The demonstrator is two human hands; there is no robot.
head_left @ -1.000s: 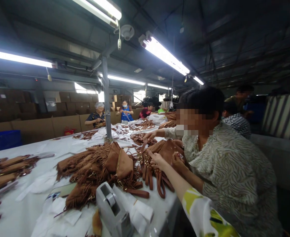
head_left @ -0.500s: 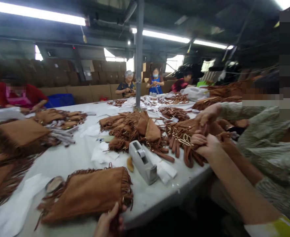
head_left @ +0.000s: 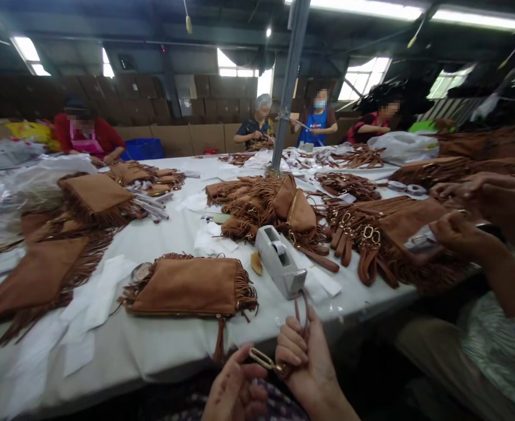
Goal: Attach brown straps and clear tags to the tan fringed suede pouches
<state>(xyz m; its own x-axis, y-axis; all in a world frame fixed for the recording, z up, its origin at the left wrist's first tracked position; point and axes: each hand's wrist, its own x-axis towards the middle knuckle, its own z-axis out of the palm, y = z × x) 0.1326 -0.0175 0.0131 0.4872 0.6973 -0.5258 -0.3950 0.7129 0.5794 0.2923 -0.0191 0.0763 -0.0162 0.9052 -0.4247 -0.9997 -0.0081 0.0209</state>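
1. Right hand [head_left: 301, 354]: closed in a fist round a brown strap [head_left: 301, 310]. The strap's loop rises above the fist, in front of the dispenser's near end.
2. Left hand [head_left: 237, 389]: half open, fingers loosely curled. Its forefinger and thumb are at the free end of the strap's gold clasp [head_left: 278, 368]; cannot tell whether they grip it.
3. Position: strap and clasp are held in front of the near edge of the table [head_left: 161, 345].
4. Pouch [head_left: 187, 286]: brown, fringed, lying flat on the table just beyond the left hand; a tassel [head_left: 220, 339] hangs at its near side.
5. Dispenser [head_left: 281, 263]: grey, upright, between the pouch and a row of other straps [head_left: 366, 263].
6. Pile of pouches [head_left: 257, 204]: behind the dispenser.
7. Co-worker's hand [head_left: 459, 237]: at right, over further brown goods.
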